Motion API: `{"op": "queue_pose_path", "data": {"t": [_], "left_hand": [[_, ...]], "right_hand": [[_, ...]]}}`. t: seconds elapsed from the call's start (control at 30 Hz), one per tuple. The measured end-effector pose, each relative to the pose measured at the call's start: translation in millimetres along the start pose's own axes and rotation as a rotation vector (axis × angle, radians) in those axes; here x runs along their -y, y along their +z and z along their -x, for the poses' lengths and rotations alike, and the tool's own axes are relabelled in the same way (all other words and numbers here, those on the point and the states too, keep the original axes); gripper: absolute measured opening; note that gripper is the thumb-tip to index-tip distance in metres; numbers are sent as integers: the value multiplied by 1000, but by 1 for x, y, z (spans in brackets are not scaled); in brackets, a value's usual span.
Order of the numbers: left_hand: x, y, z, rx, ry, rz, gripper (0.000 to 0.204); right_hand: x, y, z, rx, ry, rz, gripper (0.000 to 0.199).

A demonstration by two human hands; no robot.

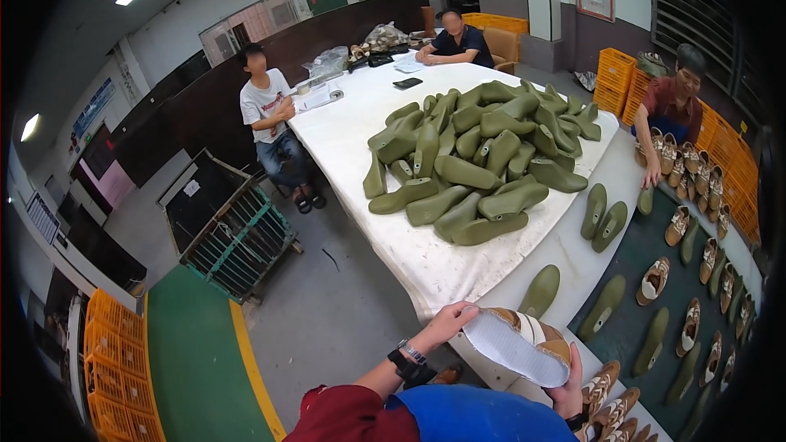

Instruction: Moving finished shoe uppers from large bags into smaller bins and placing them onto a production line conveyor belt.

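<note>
Between my two hands is a brown and white shoe [524,345], tilted so that its flat silvery underside faces me. My left hand [446,323] grips one end, its thumb pressed at the edge. Closed round the other end, my right hand [571,386] supports the shoe from the right; some of its fingers are hidden behind it. Just beyond the shoe, a green shoe last [540,291] lies on the white tabletop. Several more brown and white shoes [610,405] stand close to my right hand.
A heap of green shoe lasts [483,155] covers much of the white table [393,266]. On the right, a dark green conveyor belt [630,311] carries shoes and lasts; a co-worker's hand [651,172] reaches there. Two people sit farther off. A green metal cart [237,250] stands left.
</note>
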State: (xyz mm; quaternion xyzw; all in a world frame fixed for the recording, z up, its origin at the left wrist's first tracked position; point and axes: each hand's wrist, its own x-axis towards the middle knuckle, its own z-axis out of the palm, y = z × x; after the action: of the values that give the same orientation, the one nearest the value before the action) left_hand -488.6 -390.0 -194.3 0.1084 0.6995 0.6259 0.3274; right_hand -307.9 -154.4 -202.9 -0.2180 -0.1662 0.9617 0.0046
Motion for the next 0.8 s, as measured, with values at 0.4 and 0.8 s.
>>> {"op": "queue_pose_path", "data": {"t": [0.4, 0.8], "left_hand": [[-18, 22, -45, 165, 205, -107, 32], [27, 131, -132, 121, 697, -730, 34]], "right_hand": [[11, -1, 21, -82, 6, -190, 48], [34, -47, 50, -368, -355, -224, 37]]}}
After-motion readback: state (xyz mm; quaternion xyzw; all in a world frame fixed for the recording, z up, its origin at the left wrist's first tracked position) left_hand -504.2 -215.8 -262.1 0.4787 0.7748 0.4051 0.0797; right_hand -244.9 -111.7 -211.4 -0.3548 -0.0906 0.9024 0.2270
